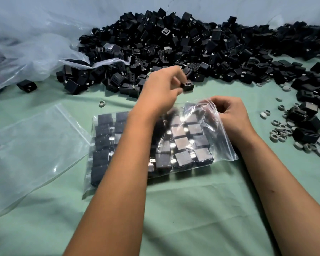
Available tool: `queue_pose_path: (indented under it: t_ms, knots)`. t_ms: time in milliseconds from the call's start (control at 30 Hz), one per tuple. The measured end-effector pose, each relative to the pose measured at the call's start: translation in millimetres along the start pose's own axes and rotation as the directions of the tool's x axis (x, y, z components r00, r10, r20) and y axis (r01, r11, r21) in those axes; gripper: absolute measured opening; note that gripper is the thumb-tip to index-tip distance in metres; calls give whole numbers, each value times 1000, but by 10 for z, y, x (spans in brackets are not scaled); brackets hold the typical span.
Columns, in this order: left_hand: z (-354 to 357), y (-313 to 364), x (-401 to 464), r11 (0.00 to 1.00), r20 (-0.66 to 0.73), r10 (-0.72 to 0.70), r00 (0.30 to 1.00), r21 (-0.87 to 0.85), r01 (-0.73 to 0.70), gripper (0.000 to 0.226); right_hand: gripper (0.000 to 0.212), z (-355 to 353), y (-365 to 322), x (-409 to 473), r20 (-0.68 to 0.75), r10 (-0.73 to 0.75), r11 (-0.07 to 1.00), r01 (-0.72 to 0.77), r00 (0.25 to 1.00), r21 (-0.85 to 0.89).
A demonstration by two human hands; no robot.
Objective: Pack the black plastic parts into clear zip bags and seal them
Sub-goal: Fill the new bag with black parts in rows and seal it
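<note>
Black part [188,86] pinched in the left hand [162,90], just above the bag mouth; small, rigid and light, so a fingertip grip on its flat sides suits. The zip bag [224,145] lies nearly full on the table [174,209]: thin, slippery film, its corner gripped by the right hand [229,115]

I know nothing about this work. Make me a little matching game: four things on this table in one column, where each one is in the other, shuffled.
Things:
1. black part
2. filled zip bag
3. empty zip bag
4. grey rings

Places:
A. flat on the green cloth, far left
B. pinched by the left hand
C. scattered at the right edge
D. mouth held by the right hand

Pairs: 1-B, 2-D, 3-A, 4-C
</note>
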State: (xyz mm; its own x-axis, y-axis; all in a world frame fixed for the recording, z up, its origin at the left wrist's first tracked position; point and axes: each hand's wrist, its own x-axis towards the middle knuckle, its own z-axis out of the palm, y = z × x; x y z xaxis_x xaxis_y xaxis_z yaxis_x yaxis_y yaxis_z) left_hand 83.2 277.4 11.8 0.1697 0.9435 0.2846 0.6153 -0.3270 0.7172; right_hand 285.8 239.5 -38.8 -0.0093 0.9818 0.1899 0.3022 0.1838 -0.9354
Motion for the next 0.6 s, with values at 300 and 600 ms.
queue_pose_path:
  t_ms: [300,600]
  knots:
    - [-212,-301,-21,986,141,-162,977,71,154,6,19,22,-41,61,-101,62,995,-54,993,86]
    - [-212,-309,-46,984,230,-179,957,67,167,5,27,45,-78,35,-81,59,987,-46,995,151]
